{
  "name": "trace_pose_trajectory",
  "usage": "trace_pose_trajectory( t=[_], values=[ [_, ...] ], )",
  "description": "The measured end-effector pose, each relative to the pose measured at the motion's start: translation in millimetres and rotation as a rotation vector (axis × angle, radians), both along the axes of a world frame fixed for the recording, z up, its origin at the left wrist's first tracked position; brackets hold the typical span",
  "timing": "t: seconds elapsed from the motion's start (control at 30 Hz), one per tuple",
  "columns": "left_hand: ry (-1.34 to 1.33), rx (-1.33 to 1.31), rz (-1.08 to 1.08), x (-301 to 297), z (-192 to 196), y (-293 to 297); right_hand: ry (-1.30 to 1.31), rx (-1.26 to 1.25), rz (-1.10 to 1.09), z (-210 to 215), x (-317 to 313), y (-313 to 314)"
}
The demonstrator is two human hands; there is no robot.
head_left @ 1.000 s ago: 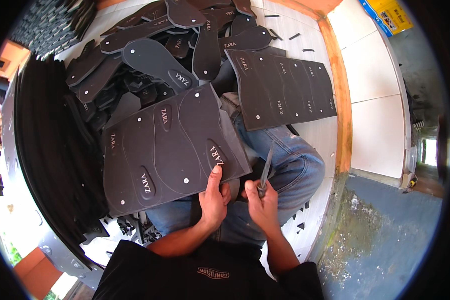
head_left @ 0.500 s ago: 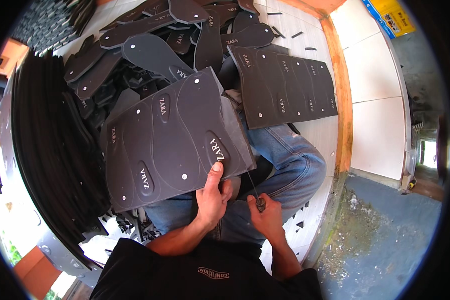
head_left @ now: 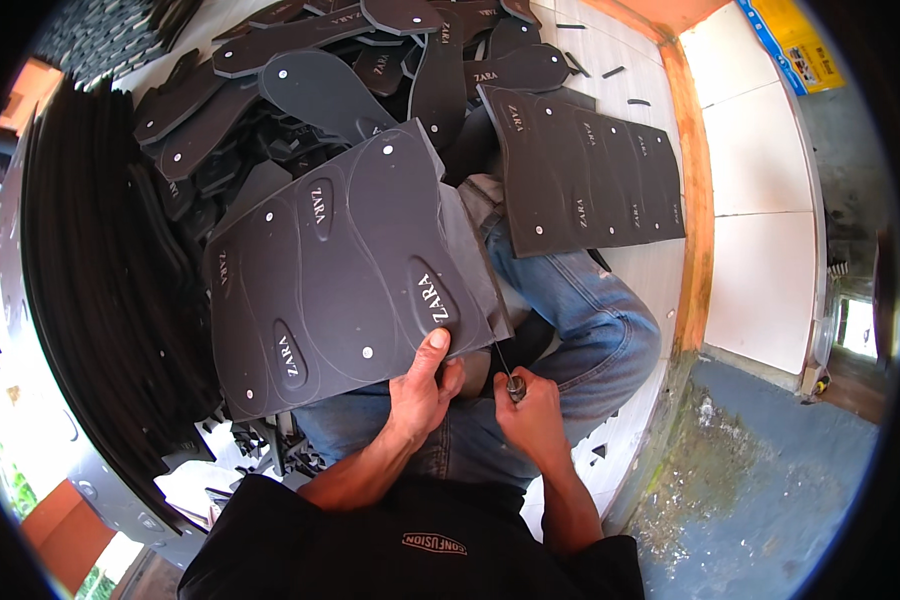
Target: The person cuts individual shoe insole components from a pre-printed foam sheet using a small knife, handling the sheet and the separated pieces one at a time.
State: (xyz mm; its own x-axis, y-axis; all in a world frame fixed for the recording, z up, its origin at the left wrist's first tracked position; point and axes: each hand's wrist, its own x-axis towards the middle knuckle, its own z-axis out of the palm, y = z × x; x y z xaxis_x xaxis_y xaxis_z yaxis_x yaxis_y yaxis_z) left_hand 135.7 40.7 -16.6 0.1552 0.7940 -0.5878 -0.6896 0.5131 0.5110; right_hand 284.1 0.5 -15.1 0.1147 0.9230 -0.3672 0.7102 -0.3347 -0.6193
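Note:
Across my lap lies a dark grey foam sheet (head_left: 300, 270), printed with curved shoe-sole outlines, white dots and raised oval labels. My left hand (head_left: 425, 395) grips its near edge, thumb flat on top and fingers curled beneath. A second, lighter grey layer (head_left: 473, 262) shows along the sheet's right side. Closed around the handle of a thin-bladed knife (head_left: 516, 386) is my right hand (head_left: 532, 420). The slim blade points up to the sheet's lower right corner; its tip is too fine to make out there.
Cut sole pieces (head_left: 325, 90) lie heaped beyond the sheet. A tall stack of dark sheets (head_left: 100, 290) stands at my left. Another marked sheet (head_left: 590, 175) lies past my bent knee (head_left: 610, 330). Small black scraps (head_left: 598, 455) dot the pale floor, bordered by a wooden strip (head_left: 695, 200).
My right hand and the knife have shifted slightly up and left, closer to the sheet's corner. The left hand keeps its grip, and the view has moved a little.

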Motion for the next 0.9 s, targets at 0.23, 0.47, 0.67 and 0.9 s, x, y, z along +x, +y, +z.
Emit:
trace_pose_trajectory(
  t=[0.23, 0.47, 0.67, 0.9],
  values=[
    [-0.142, -0.023, 0.046, -5, -17, -7, -0.083, 0.025, 0.076, 0, 0, 20],
    [0.028, -0.059, 0.040, 1, -7, -3, 0.017, -0.050, 0.004, -13, -15, 43],
    [-0.026, -0.044, -0.002, 0, -8, -5, 0.109, 0.102, 0.067, -45, -23, 54],
    [-0.087, -0.059, 0.023, 6, -6, -5, 0.304, 0.381, -0.048, -61, -42, 67]
  ],
)
